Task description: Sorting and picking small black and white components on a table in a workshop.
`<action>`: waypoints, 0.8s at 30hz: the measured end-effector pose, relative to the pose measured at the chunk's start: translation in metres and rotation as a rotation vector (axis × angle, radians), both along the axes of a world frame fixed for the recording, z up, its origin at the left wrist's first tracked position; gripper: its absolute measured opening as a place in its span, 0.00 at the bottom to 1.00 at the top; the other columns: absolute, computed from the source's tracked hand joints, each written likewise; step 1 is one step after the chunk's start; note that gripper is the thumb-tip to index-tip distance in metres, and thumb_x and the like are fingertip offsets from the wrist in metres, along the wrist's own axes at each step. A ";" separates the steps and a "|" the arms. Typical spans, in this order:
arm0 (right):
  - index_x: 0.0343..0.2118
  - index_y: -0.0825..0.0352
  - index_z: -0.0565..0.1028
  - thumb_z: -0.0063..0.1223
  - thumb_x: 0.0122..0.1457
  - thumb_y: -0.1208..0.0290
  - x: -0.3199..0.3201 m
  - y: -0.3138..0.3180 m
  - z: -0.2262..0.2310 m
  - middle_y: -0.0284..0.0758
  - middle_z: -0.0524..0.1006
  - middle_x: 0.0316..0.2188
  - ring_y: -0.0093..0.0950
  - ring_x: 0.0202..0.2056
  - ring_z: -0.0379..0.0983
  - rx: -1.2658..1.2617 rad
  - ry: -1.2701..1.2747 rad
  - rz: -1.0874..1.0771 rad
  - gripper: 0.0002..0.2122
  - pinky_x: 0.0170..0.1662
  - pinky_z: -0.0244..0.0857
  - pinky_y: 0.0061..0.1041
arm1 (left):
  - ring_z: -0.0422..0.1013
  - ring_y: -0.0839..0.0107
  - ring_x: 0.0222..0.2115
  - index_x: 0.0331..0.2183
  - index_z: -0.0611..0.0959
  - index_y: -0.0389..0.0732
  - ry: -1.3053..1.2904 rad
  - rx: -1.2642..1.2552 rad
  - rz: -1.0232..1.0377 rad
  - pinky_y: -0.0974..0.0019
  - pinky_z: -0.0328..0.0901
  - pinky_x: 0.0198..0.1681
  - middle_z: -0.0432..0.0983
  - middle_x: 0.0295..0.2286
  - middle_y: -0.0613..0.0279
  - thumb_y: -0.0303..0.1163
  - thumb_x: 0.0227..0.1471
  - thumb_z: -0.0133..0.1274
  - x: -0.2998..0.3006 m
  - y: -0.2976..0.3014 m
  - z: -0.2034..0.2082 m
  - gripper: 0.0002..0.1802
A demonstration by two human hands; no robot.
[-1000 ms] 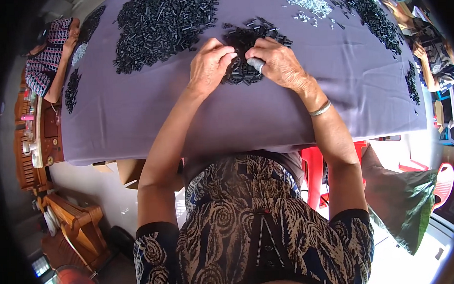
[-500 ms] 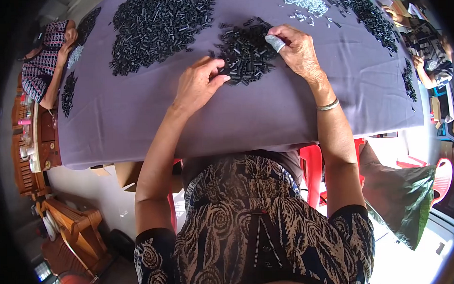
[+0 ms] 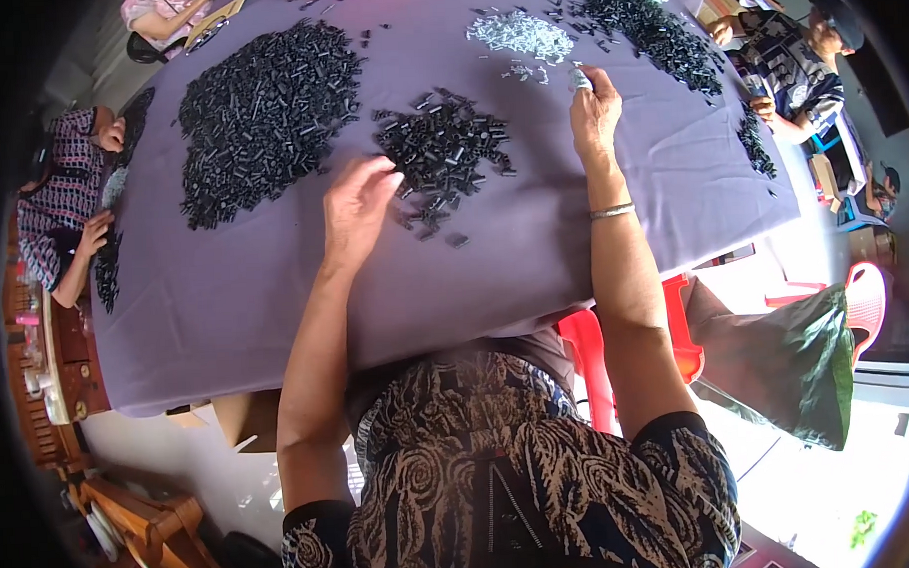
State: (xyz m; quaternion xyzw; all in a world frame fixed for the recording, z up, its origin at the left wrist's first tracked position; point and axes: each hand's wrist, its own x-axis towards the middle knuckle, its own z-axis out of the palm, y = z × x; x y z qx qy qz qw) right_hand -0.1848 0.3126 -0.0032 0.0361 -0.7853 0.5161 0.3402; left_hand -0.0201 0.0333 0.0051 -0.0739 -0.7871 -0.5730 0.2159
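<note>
A small pile of black tube-like pieces (image 3: 440, 149) lies on the purple tablecloth (image 3: 455, 284) in front of me. At its left edge is my left hand (image 3: 357, 209), slightly blurred, its thumb and fingertips drawn close together; whatever may be between them is hidden. My right hand (image 3: 596, 114) is over the cloth to the right of that pile, close to a heap of small whitish pieces (image 3: 521, 36). Its fingers are closed in a pinch, and a pale wrap (image 3: 580, 79) covers one fingertip. Anything held there is too small to make out.
A large black heap (image 3: 269, 120) spreads at the left, another black heap (image 3: 651, 37) at the far right. People sit around the table: one in a patterned top (image 3: 56, 193) at left, one in a dark cap (image 3: 841, 20) at right. A red chair (image 3: 866, 305) stands at right.
My right hand has left the small black pile and moved toward the whitish heap. My left fingers have drawn closer together at the pile's left edge. The whole view has shifted.
</note>
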 end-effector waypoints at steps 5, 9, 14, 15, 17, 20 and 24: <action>0.32 0.65 0.74 0.43 0.53 0.75 -0.008 0.003 -0.012 0.27 0.69 0.19 0.13 0.17 0.58 -0.267 -0.198 0.097 0.06 0.16 0.52 0.14 | 0.65 0.84 0.26 0.34 0.80 0.35 -0.125 0.286 0.081 0.78 0.62 0.30 0.72 0.28 0.71 0.27 0.49 0.54 -0.005 -0.013 -0.011 0.08; 0.31 0.68 0.72 0.40 0.53 0.77 -0.018 0.013 -0.023 0.29 0.69 0.18 0.15 0.16 0.59 -0.315 -0.258 0.140 0.07 0.16 0.54 0.15 | 0.66 0.83 0.26 0.33 0.80 0.34 -0.143 0.322 0.137 0.77 0.63 0.30 0.73 0.28 0.69 0.28 0.49 0.55 -0.010 -0.016 -0.014 0.09; 0.34 0.70 0.72 0.40 0.54 0.78 0.000 0.000 0.001 0.30 0.69 0.19 0.15 0.17 0.60 -0.498 -0.352 0.195 0.08 0.17 0.56 0.14 | 0.65 0.83 0.23 0.32 0.80 0.35 -0.147 0.321 0.128 0.78 0.62 0.29 0.72 0.26 0.70 0.29 0.49 0.54 -0.010 -0.016 -0.011 0.08; 0.34 0.70 0.72 0.39 0.54 0.79 -0.002 -0.001 0.000 0.30 0.69 0.20 0.15 0.17 0.60 -0.520 -0.359 0.201 0.08 0.18 0.56 0.14 | 0.65 0.83 0.23 0.32 0.80 0.35 -0.155 0.287 0.152 0.78 0.62 0.28 0.72 0.26 0.70 0.28 0.49 0.54 -0.010 -0.016 -0.010 0.08; 0.34 0.70 0.72 0.39 0.54 0.79 -0.001 -0.001 -0.002 0.30 0.69 0.20 0.15 0.17 0.60 -0.541 -0.376 0.208 0.08 0.18 0.56 0.14 | 0.65 0.83 0.23 0.32 0.80 0.35 -0.172 0.255 0.182 0.78 0.62 0.28 0.72 0.26 0.70 0.28 0.49 0.54 -0.007 -0.015 -0.008 0.07; 0.29 0.69 0.72 0.42 0.51 0.79 -0.003 0.001 0.001 0.28 0.68 0.17 0.15 0.15 0.59 -0.544 -0.299 0.226 0.06 0.16 0.53 0.16 | 0.65 0.82 0.23 0.32 0.80 0.35 -0.101 0.202 0.150 0.78 0.62 0.28 0.71 0.25 0.69 0.28 0.49 0.54 -0.008 -0.014 -0.005 0.07; 0.31 0.69 0.73 0.42 0.51 0.78 -0.004 0.007 -0.008 0.28 0.69 0.17 0.16 0.15 0.60 -0.527 -0.264 0.227 0.07 0.15 0.53 0.17 | 0.65 0.81 0.23 0.33 0.79 0.34 -0.104 0.194 0.140 0.78 0.62 0.28 0.70 0.26 0.68 0.26 0.49 0.54 -0.009 -0.012 -0.008 0.07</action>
